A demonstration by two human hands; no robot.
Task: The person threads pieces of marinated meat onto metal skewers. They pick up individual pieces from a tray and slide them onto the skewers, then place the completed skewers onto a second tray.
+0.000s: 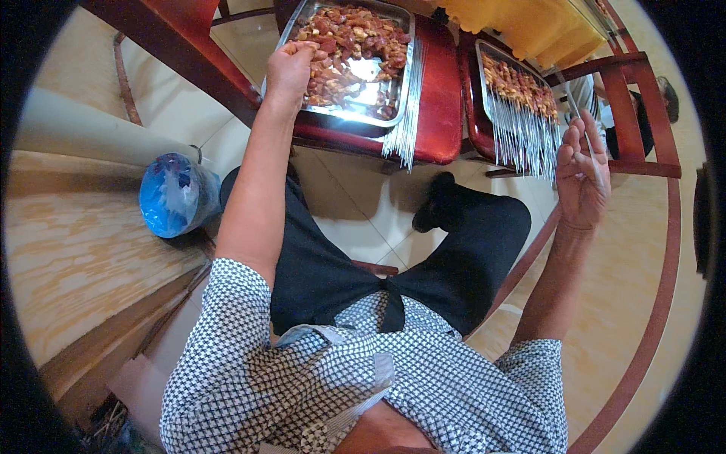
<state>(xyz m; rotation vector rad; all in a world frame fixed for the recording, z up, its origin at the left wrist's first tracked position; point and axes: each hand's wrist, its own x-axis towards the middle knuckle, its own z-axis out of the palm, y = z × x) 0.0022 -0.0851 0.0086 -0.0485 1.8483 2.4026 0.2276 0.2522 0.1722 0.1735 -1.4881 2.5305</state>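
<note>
A metal tray (393,119) of raw, red-brown marinated meat chunks (355,34) rests on a red wooden chair seat. Over its left side, my left hand (290,72) is closed in a pinch, with what looks like a piece of meat at the fingertips. Out to the right, my right hand (584,170) is raised with fingers curled around a thin metal skewer (573,106) pointing up and away. Bare metal skewers (409,113) lie in a bundle along the tray's right edge. Below the right hand's left side, loaded meat skewers (518,79) fill a second tray (485,94), handles toward me.
Two red chair seats (441,91) stand before my knees, with a chair back (639,113) at the right. A bin with a blue liner (168,200) is at my left. Yellow cloth (522,26) hangs beyond the second tray. Another person (634,117) is partly visible behind the chair.
</note>
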